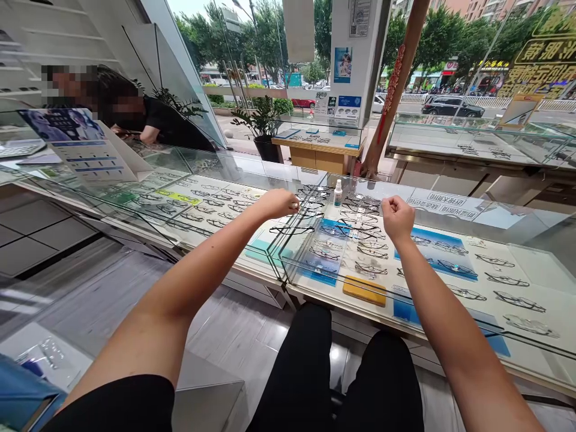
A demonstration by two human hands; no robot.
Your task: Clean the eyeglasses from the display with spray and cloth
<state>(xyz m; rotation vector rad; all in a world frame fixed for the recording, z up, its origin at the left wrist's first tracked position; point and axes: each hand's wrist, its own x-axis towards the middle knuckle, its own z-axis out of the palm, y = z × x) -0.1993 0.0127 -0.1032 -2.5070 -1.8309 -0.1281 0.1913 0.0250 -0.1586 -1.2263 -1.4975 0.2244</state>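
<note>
My left hand (279, 204) is closed above the glass counter, its fingertips pressed together with a small whitish bit showing there. What it holds, if anything, I cannot make out. Close by lie several pairs of eyeglasses (292, 230) on the glass top. My right hand (398, 217) is curled into a fist over the counter's right part, its inside hidden. Between the two hands stands a small white spray bottle (338, 194), upright. More dark-framed eyeglasses (362, 204) lie in a column beside the bottle, to the left of my right fist.
Under the glass of the display counter (450, 210) are rows of eyeglasses, blue cards and a yellow case (364, 290). A desk calendar (90, 147) stands at left, near a person in black (171, 129) leaning over the counter. A potted plant (263, 123) stands behind.
</note>
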